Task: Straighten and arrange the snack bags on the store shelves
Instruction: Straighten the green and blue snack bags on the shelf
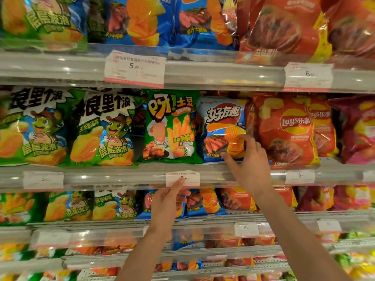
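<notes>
A blue chip bag (pixel 220 120) stands on the middle shelf between a green fries bag (pixel 172 126) and a red Lay's bag (pixel 284 130). My right hand (pixel 247 163) reaches up to the blue bag, fingers spread, thumb and fingertips touching its lower right front. My left hand (pixel 168 201) is lower, with its forefinger pressed on the white price tag (pixel 182 178) in the shelf's rail. Whether its other fingers hold anything is hidden. Two green-and-white corn chip bags (pixel 103 128) stand to the left.
The clear plastic rail of the middle shelf (pixel 113 177) runs across the view. An upper shelf (pixel 223 74) carries blue, green and red bags. Lower shelves hold more bags in rows. A purple bag (pixel 359 130) stands at the far right.
</notes>
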`<state>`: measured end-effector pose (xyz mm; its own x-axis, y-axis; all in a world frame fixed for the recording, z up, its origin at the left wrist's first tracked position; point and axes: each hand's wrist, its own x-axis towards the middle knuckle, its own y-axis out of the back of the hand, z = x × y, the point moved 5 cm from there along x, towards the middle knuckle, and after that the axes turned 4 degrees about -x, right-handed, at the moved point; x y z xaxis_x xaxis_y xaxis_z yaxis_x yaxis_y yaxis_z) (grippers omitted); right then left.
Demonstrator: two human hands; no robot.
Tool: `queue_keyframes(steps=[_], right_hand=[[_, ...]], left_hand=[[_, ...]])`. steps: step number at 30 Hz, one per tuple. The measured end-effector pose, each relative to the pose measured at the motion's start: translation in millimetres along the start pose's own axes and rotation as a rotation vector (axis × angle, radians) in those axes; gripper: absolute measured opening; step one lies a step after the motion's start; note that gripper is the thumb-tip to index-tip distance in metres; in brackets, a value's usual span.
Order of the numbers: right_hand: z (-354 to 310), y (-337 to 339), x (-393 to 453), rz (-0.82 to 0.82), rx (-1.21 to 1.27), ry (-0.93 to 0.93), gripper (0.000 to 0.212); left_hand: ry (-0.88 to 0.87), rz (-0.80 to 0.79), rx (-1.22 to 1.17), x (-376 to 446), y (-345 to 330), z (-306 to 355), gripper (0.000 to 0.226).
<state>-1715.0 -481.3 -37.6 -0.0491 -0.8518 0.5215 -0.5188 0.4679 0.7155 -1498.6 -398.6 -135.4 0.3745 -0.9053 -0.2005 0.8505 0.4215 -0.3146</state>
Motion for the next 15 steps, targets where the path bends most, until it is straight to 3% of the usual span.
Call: queue_keyframes(steps=[11, 15], right_hand=[[-0.6, -3.6, -7.2, 0.09, -0.061, 0.043, 0.066], [0.2, -3.5, -22.2, 0.139, -0.12, 0.049, 0.074]], left_hand=[[-0.016, -0.017, 0.02, -1.9, -0.2, 2.2, 0.034], [-0.035, -0.066, 0.164, 0.3, 2.8, 3.2, 0.036]])
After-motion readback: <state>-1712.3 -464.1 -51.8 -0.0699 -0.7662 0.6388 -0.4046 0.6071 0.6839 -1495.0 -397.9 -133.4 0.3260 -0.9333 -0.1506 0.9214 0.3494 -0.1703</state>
